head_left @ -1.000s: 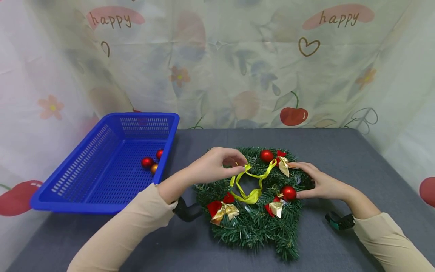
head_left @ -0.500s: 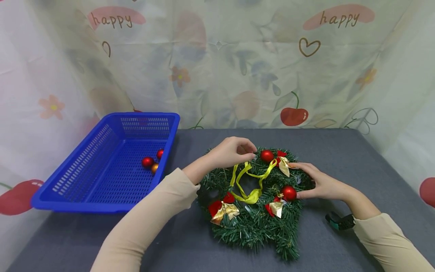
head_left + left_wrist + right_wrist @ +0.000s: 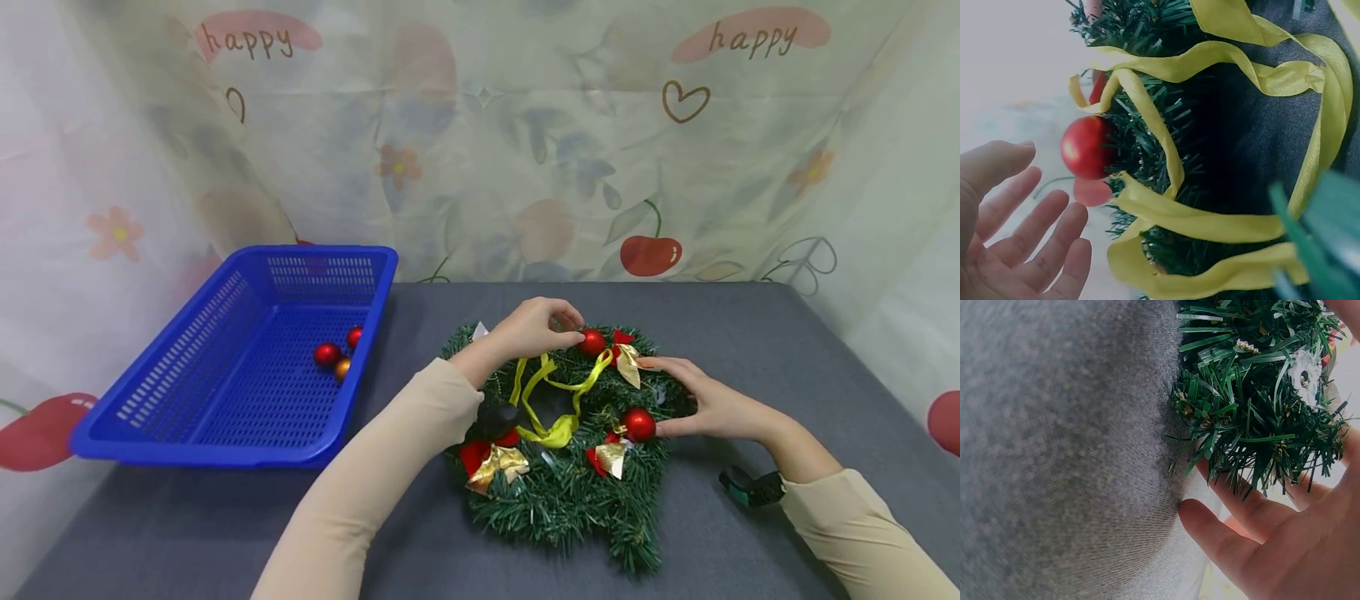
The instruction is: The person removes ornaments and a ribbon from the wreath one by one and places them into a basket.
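A green tinsel Christmas wreath lies on the table, decorated with red and gold bows. Yellow ribbon loops across its middle. My left hand reaches over the wreath's far left part, fingertips close to the upper red ball. In the left wrist view that hand's fingers are loosely spread, a gap showing between them and the red ball. My right hand holds the wreath's right edge, thumb beside the lower red ball. In the right wrist view its fingers curve beneath the green tips.
To the left stands a blue plastic basket with two red balls and a gold ball against its right wall. Grey cloth covers the table. A printed curtain hangs behind it.
My left hand has left the yellow ribbon and moved right and away from me, up to the upper red ball. The right hand and the wreath stay in place.
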The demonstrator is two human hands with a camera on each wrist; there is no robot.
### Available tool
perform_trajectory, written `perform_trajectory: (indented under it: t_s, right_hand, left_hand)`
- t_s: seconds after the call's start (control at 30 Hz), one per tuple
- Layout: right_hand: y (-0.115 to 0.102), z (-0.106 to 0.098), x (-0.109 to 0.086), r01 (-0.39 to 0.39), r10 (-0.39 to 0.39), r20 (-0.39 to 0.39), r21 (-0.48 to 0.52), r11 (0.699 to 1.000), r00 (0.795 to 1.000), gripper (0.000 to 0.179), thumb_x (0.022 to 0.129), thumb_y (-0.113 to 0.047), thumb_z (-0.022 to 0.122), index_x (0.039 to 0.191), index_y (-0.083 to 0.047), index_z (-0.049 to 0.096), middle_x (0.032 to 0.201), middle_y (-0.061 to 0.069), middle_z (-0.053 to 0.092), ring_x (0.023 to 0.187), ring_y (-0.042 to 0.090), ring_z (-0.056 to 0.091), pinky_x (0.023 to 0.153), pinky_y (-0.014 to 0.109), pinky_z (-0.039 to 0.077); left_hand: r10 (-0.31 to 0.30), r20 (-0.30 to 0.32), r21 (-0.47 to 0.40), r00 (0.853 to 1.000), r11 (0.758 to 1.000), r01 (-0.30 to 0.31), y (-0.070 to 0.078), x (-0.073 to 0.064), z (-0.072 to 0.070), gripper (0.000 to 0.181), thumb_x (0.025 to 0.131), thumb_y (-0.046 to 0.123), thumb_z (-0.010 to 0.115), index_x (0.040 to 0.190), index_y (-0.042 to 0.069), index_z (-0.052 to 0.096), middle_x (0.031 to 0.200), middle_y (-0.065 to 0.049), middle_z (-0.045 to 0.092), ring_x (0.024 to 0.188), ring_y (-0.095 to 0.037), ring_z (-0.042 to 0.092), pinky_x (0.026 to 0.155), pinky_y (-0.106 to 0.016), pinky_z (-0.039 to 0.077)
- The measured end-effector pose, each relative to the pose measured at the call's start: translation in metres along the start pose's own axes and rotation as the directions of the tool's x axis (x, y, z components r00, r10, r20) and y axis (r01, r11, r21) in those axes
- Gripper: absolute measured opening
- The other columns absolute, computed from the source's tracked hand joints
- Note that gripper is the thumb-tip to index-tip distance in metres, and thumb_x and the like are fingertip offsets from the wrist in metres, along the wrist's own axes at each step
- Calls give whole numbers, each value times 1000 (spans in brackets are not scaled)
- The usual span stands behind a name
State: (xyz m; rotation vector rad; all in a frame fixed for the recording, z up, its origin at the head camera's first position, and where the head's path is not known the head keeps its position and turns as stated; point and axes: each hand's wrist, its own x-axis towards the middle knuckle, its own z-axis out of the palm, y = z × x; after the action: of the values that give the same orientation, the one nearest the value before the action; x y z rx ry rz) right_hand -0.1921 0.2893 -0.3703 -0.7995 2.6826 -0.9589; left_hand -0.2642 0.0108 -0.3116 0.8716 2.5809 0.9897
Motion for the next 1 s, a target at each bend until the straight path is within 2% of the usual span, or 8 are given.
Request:
perform_trajectory:
  t_s: [0.23,0.37,0.5,0.6,0.7,1.0]
  right_hand:
    - [0,0,1,-9,9,9,5,1000,1000,78,82,-26,71,146,-15,27,145,22,23,132,43,23,85,69,36]
    - [0,0,1,-15,15,10,6,1000,1000,78,82,-26,71,146,-15,27,145,22,23,131,44,23,84,70,37]
    - [0,0,1,-11,10,9,6,1000,1000,79,82,-26,71,146,-14,27,145,22,23,131,43,23,85,69,36]
    - [-1,0,1,-6,6,8,6,1000,1000,78,82,-25,71,146,-14,27,145,22,24,131,43,24,85,69,37]
    - [-1,0,1,-7,7,8,5,1000,1000,78,82,-26,71,146,-14,27,145,21,24,131,42,24,85,69,37]
    - [-1,0,0,-6,6,6,11,1000,1000,78,82,-25,71,146,-14,27,145,21,25,131,41,24,85,68,37]
  left_hand:
    - [-20,8,-31,1000,999,20,-3,9,10,33,91,25,61,122,16,59,125,-8,58,105,-22,63,84,-28,52]
    - [-35,12,-28,999,999,36,-3,12,14,36,90,25,61,125,18,58,127,-9,57,103,-21,64,81,-26,52]
    - [-40,15,-14,999,999,40,-4,15,19,39,89,25,62,128,19,57,127,-9,58,108,-20,60,72,-22,49]
    - [-35,7,-5,999,999,35,-5,16,22,40,89,25,64,128,19,57,126,-8,59,113,-20,57,70,-21,47]
    - [-31,-11,0,999,1000,31,-5,15,23,39,88,24,65,126,18,58,123,-7,61,112,-19,58,74,-21,48]
    - [-36,-25,-22,999,999,35,-5,13,21,36,87,25,65,122,17,60,114,-8,66,103,-19,61,71,-21,47]
